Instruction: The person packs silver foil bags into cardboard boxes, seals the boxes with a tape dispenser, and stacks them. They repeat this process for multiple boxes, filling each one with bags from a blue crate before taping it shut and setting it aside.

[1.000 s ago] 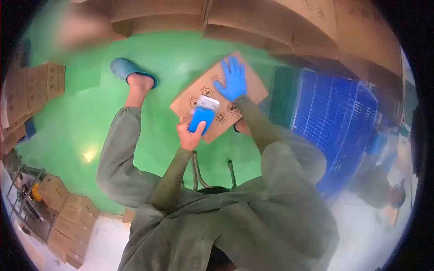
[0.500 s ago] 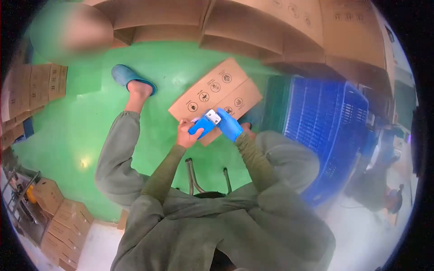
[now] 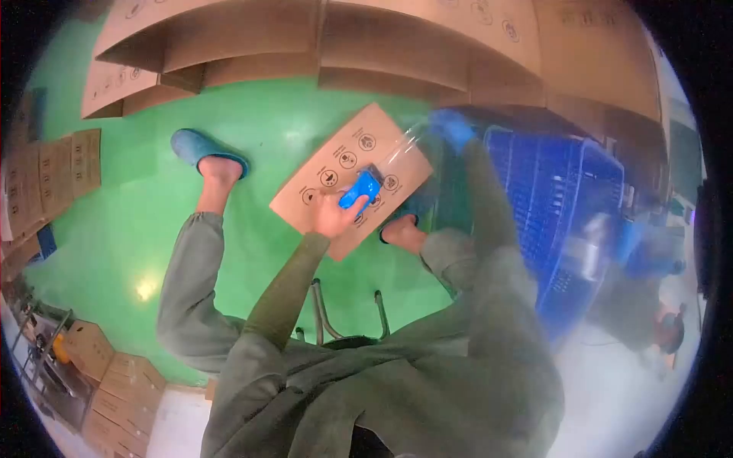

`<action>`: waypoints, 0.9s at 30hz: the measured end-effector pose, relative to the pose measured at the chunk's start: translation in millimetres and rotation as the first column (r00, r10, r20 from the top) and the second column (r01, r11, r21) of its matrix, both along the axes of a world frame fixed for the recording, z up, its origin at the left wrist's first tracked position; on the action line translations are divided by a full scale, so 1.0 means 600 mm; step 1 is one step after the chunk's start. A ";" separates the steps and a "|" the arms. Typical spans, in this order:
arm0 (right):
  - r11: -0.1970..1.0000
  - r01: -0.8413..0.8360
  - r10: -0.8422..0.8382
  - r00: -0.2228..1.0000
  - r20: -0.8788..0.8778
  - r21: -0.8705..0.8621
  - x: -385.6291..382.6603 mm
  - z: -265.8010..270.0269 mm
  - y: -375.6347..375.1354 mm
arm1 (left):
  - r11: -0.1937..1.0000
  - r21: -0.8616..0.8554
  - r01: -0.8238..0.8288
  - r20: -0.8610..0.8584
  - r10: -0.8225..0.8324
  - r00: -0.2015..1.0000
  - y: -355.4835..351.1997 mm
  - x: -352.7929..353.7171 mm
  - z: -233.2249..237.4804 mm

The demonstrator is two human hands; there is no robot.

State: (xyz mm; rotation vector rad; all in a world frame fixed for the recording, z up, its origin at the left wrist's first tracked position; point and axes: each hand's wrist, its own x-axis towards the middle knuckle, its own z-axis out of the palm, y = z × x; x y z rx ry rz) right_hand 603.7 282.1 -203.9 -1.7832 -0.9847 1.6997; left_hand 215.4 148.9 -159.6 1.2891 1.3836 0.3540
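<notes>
My bare left hand [image 3: 333, 215] is wrapped round a blue tool [image 3: 360, 189] with a metal end, held over a closed cardboard box [image 3: 336, 164] on the green floor. From the tool's metal end a clear, shiny strip [image 3: 403, 147] stretches up and right. It ends at my right hand [image 3: 453, 128], in a blue glove, which is blurred but closed on the strip. The box has printed round symbols and lies tilted between my feet.
Open cardboard boxes [image 3: 252, 34] line the top. A blue crate [image 3: 534, 198] stands at the right, with a blurred person [image 3: 641, 298] beyond it. More boxes [image 3: 126, 393] are stacked at the left. Metal stool legs [image 3: 319, 305] show below the box.
My right hand has moved up and right, away from the tool, and the clear strip now spans between them. The tool has turned and shifted slightly up in my left hand.
</notes>
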 end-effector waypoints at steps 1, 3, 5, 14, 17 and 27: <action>1.000 0.002 -0.002 1.000 0.000 -0.002 0.007 -0.045 -0.010 | 0.994 0.109 -0.004 0.027 0.001 1.000 0.003 0.008 0.000; 0.786 -0.576 0.394 0.746 0.536 0.225 -0.008 -0.127 -0.024 | 0.977 0.212 -0.018 0.050 0.007 0.999 0.004 0.015 -0.001; 0.855 -0.481 0.281 0.744 0.606 0.194 -0.038 -0.121 -0.013 | 0.981 0.193 0.007 0.049 -0.017 0.999 0.001 0.023 -0.015; 0.995 -0.029 0.100 0.498 0.862 -0.099 -0.264 0.015 -0.052 | 0.997 -0.056 -0.051 0.065 0.054 0.996 -0.021 -0.015 0.047; 0.986 -0.128 -0.039 0.446 0.894 0.107 -0.221 -0.128 -0.043 | 0.958 0.276 -0.077 -0.020 0.085 0.996 -0.099 -0.123 0.011; 0.933 -0.245 -0.230 0.150 0.961 0.262 -0.361 -0.010 -0.079 | 0.987 0.117 -0.111 -0.233 0.135 0.963 -0.185 -0.269 0.002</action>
